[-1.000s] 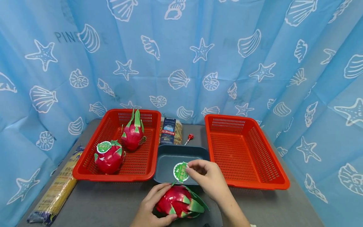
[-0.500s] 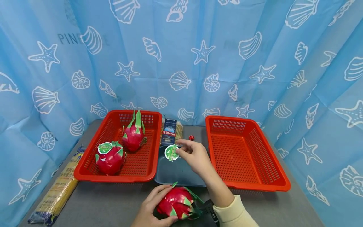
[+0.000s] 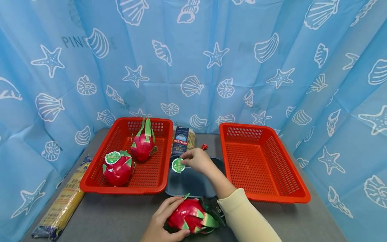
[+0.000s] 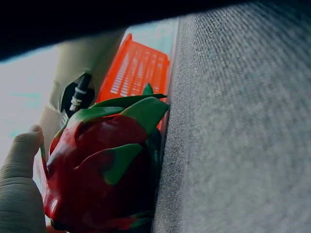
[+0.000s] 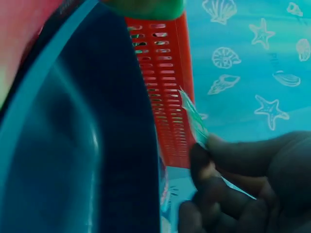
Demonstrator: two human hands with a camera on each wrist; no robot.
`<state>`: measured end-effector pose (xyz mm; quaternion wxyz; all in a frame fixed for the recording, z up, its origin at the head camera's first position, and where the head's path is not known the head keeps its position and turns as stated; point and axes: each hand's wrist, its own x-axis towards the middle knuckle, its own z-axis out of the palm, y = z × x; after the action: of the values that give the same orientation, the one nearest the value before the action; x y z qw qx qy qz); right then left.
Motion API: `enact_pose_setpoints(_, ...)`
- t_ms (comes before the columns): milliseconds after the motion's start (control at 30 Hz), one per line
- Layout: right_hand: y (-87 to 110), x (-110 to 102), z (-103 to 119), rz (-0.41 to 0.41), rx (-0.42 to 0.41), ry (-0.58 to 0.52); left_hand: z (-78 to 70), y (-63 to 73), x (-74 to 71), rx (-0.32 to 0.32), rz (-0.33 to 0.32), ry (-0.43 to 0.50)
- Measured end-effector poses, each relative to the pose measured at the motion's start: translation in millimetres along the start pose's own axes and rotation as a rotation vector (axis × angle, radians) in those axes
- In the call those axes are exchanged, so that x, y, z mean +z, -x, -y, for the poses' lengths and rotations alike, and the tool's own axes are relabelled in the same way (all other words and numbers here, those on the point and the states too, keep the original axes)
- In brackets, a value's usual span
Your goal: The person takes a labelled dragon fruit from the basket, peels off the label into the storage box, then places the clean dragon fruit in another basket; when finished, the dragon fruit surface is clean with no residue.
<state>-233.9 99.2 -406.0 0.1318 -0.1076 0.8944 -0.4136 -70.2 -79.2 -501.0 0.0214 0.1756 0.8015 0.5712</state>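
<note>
In the head view my left hand [image 3: 161,222] holds a red dragon fruit [image 3: 187,215] with green leaf tips, lying on its side on the grey table. The thumb is at the near side and the fingers at the far side; the left wrist view shows the glossy fruit [image 4: 107,160] close up. Over the dark blue tray [image 3: 193,181], my right hand [image 3: 198,161] pinches a round green and white sticker [image 3: 177,165] between thumb and fingertips. The sticker [image 5: 195,119] appears nearly edge-on in the right wrist view.
A red basket [image 3: 124,190] at left holds two dragon fruits, the nearer bearing a similar sticker [image 3: 112,157]. Another red basket [image 3: 248,164] stands right. Behind the tray are a pasta bag [image 3: 180,139] and a lollipop [image 3: 204,147]. Packed spaghetti [image 3: 65,201] lies far left.
My right hand has moved forward and left with the sticker, from just above the held fruit to over the tray's far left part. My left hand stays on the dragon fruit.
</note>
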Motion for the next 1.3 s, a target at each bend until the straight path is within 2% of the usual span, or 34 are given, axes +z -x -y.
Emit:
enact_pose_setpoints(233,-11.5,5.7,-5.6,0.237,0.037,0.033,0.6,0.2,0.6,0.016,-0.004,-0.006)
enact_pose_setpoints(400,-19.5,12.4,-9.3,0.368,0.06,0.133,0.3,0.0,-0.1,0.02,-0.004,-0.018)
enact_pose_setpoints(700,-25.8,18.3,-9.1,0.472,0.155,0.232,1.1,0.4,-0.6,0.063,-0.001,-0.033)
enact_pose_setpoints(833,-22.4,17.8,-6.0,0.544,0.149,0.285,1.4,0.6,-1.0,0.057,0.001,-0.022)
enact_pose_setpoints(933,-17.5,15.3,-2.9,0.581,0.112,0.315,1.3,0.8,-1.1,0.045,0.003,-0.014)
enact_pose_setpoints(1067,-6.0,8.2,2.1,0.538,0.03,0.32,0.4,0.6,-1.7,0.029,0.008,-0.011)
enact_pose_setpoints(1300,24.2,-9.9,8.3,0.296,-0.099,0.235,0.8,0.1,-1.8,0.021,0.022,0.012)
